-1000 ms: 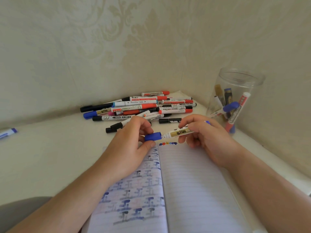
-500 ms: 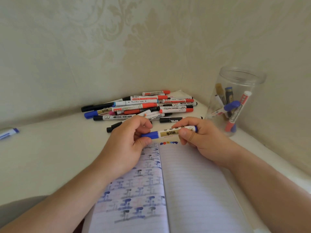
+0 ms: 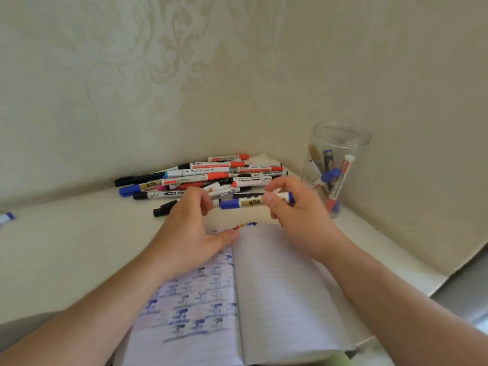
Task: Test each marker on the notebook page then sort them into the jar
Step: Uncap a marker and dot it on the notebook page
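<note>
Now the right hand [image 3: 295, 207] pinches the blue-capped white marker with a gold label [image 3: 253, 202] by its tail, long axis level, cap pointing toward the left hand [image 3: 192, 228]. That hand hangs loosely uncurled, holding nothing (just short of the cap). The clear plastic jar [image 3: 340, 143] stands just beyond the right hand, so that hand is nearer.

Two walls [image 3: 237, 62] meet in a corner behind the work surface, both covered in cream wallpaper with a faint raised damask pattern of scrolls and leaves. The desk [image 3: 66, 247] is a pale off-white top that runs right into that corner and touches both walls. Its right edge shows as a thin, bright strip. Beyond that edge, at the lower right, a grey floor [image 3: 464, 291] shows, blurred. Soft, even light falls over everything, with a dim shadow along the seam where the left wall meets the desk.
</note>
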The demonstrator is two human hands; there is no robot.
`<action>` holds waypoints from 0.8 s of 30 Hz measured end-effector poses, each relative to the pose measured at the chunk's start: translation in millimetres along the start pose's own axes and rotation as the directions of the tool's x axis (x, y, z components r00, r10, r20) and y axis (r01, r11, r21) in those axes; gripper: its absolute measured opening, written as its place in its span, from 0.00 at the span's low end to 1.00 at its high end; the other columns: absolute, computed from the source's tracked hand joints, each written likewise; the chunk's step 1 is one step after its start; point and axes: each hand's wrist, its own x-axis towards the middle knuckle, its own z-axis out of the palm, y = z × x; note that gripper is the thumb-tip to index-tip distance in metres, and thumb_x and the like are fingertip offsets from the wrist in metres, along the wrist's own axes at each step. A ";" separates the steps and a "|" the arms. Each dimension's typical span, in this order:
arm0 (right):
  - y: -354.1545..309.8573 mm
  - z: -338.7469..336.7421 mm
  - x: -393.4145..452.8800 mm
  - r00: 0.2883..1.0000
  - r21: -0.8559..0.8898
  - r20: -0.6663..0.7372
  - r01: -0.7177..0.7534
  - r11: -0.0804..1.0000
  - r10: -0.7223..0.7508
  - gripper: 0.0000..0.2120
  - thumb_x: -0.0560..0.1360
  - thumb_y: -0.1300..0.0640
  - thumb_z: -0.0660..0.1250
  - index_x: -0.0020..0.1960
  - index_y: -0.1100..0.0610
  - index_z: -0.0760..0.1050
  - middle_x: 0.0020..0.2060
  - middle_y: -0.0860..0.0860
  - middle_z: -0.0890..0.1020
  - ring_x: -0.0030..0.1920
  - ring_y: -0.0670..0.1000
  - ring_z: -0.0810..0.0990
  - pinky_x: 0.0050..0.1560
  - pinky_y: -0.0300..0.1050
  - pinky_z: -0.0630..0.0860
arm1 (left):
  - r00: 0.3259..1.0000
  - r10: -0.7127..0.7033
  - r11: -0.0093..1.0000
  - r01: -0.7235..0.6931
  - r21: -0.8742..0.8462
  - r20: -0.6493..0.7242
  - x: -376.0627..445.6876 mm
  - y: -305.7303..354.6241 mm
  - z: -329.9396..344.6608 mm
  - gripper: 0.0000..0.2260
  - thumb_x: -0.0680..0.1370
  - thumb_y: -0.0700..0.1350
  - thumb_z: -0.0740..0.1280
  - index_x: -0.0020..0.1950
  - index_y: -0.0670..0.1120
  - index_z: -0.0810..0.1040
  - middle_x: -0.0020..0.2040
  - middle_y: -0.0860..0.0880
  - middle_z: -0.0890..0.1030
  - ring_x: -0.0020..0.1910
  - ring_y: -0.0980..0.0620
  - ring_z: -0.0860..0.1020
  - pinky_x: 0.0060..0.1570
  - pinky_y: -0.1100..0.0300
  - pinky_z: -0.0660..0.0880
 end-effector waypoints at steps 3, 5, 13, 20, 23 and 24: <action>-33.9 -41.3 -3.2 0.956 0.055 -0.255 0.167 0.984 -0.148 0.09 0.78 0.49 0.73 0.46 0.42 0.72 0.38 0.61 0.81 0.32 0.51 0.74 0.33 0.49 0.73 | 0.995 -0.021 0.991 0.008 0.134 0.097 1.1 4.9 -0.4 0.30 0.61 0.70 0.77 0.52 0.61 0.65 0.53 0.61 0.70 0.52 0.61 0.70 0.48 0.57 0.72; -60.8 -78.9 -0.5 0.883 0.116 -0.417 0.287 0.951 -0.216 0.12 0.76 0.53 0.74 0.47 0.45 0.71 0.36 0.58 0.80 0.31 0.53 0.75 0.31 0.48 0.73 | 0.990 -0.024 0.982 -0.003 0.188 0.142 2.4 8.7 0.3 0.31 0.61 0.72 0.74 0.53 0.61 0.65 0.52 0.61 0.71 0.50 0.62 0.70 0.46 0.59 0.70; -53.4 -149.2 40.6 0.890 -0.318 -0.426 0.021 0.948 -0.162 0.09 0.74 0.47 0.77 0.50 0.44 0.79 0.39 0.44 0.80 0.33 0.46 0.74 0.37 0.43 0.72 | 0.976 -0.058 0.973 0.007 0.232 0.212 4.1 12.0 -0.4 0.33 0.63 0.75 0.72 0.59 0.61 0.65 0.53 0.63 0.72 0.53 0.62 0.72 0.55 0.56 0.76; -51.6 -133.1 47.7 0.945 -0.556 -0.295 -0.048 0.830 -0.143 0.09 0.81 0.52 0.66 0.62 0.46 0.77 0.50 0.46 0.82 0.41 0.49 0.79 0.42 0.44 0.72 | 0.977 -0.043 0.977 -0.002 0.211 0.207 4.9 8.0 -0.1 0.33 0.62 0.75 0.72 0.59 0.61 0.65 0.53 0.64 0.72 0.54 0.60 0.72 0.55 0.56 0.76; -55.5 -130.0 49.1 0.956 -0.696 -0.240 -0.049 0.716 -0.168 0.04 0.82 0.53 0.62 0.54 0.49 0.76 0.45 0.49 0.82 0.43 0.56 0.80 0.44 0.50 0.76 | 0.977 -0.034 0.979 -0.010 0.204 0.210 4.1 6.7 -0.2 0.33 0.63 0.75 0.72 0.58 0.61 0.65 0.53 0.63 0.72 0.54 0.60 0.72 0.55 0.55 0.76; -54.7 -130.3 49.7 0.961 -0.730 -0.220 -0.047 0.682 -0.169 0.07 0.82 0.52 0.61 0.52 0.51 0.77 0.43 0.50 0.83 0.44 0.57 0.80 0.46 0.51 0.77 | 0.977 -0.031 0.979 -0.013 0.202 0.211 4.0 6.5 -0.3 0.32 0.63 0.75 0.72 0.58 0.61 0.65 0.53 0.63 0.72 0.54 0.60 0.72 0.55 0.55 0.76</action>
